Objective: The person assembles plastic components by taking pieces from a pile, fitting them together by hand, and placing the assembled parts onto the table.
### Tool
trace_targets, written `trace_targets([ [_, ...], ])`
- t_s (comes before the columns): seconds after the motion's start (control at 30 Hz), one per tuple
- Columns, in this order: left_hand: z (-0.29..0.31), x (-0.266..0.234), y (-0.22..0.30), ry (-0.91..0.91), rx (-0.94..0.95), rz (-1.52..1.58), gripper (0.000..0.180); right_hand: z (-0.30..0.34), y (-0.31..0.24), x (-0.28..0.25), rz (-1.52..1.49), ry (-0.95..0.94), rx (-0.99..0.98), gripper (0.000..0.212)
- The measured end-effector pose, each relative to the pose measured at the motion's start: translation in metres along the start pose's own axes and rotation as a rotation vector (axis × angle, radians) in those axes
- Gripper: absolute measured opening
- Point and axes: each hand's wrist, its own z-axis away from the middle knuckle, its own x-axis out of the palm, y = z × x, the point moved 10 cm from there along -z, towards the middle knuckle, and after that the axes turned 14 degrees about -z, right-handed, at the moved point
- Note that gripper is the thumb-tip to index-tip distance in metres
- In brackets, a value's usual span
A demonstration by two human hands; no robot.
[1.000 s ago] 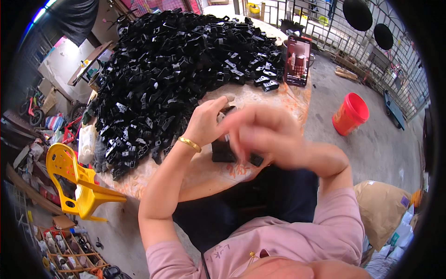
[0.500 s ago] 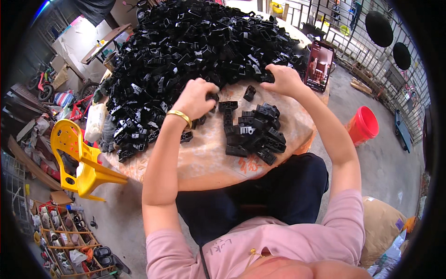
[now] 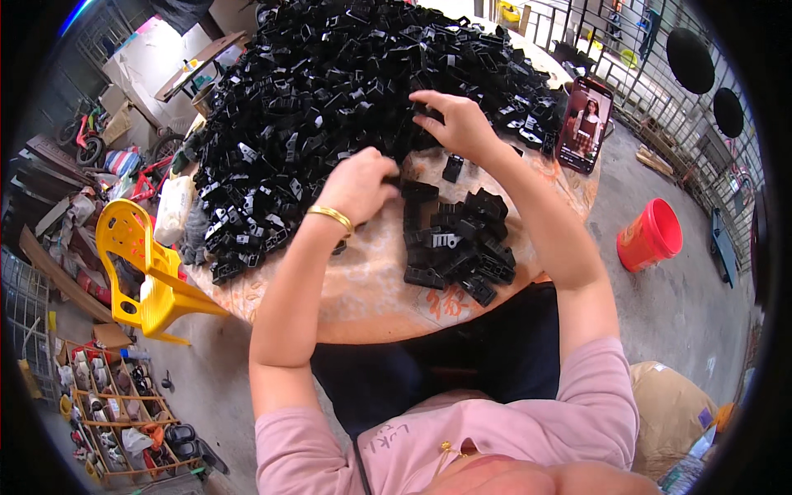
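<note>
A large heap of small black plastic parts (image 3: 305,107) covers most of the round table. At its near edge, my left hand (image 3: 360,186), with a gold bangle at the wrist, is closed on a black part that shows dark between fingers and thumb. My right hand (image 3: 458,124) reaches in farther, at the heap's front edge. Its thumb and fingers curve around a black part that barely stands out against the heap. Nearer me lies a smaller pile of black parts (image 3: 462,239), and a single black part (image 3: 452,168) sits just beyond it.
The table wears a patterned cover (image 3: 363,305). A phone with a lit screen (image 3: 585,128) leans at the table's right edge. On the floor stand a red bucket (image 3: 650,235) at right and a yellow plastic chair (image 3: 153,285) at left. A shoe rack (image 3: 124,404) is at lower left.
My right hand has moved left along the heap's edge, closer to my left hand. My left hand has shifted slightly right and nearer to me. The phone's picture has changed.
</note>
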Motion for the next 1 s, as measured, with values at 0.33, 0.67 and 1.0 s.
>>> trace_targets([
  [0.33, -0.011, 0.001, -0.027, 0.226, -0.313, 1.184, 0.024, 0.017, -0.001, 0.026, -0.474, -0.119, 0.379, 0.033],
  [0.67, -0.012, 0.012, -0.037, 0.291, -0.282, 1.641, 0.02, 0.015, 0.006, 0.01, -0.522, 0.008, 0.413, 0.028],
  [1.0, -0.006, 0.003, -0.041, 0.377, -0.343, 1.508, 0.02, 0.017, -0.019, 0.02, -0.734, 0.04, 0.248, 0.035],
])
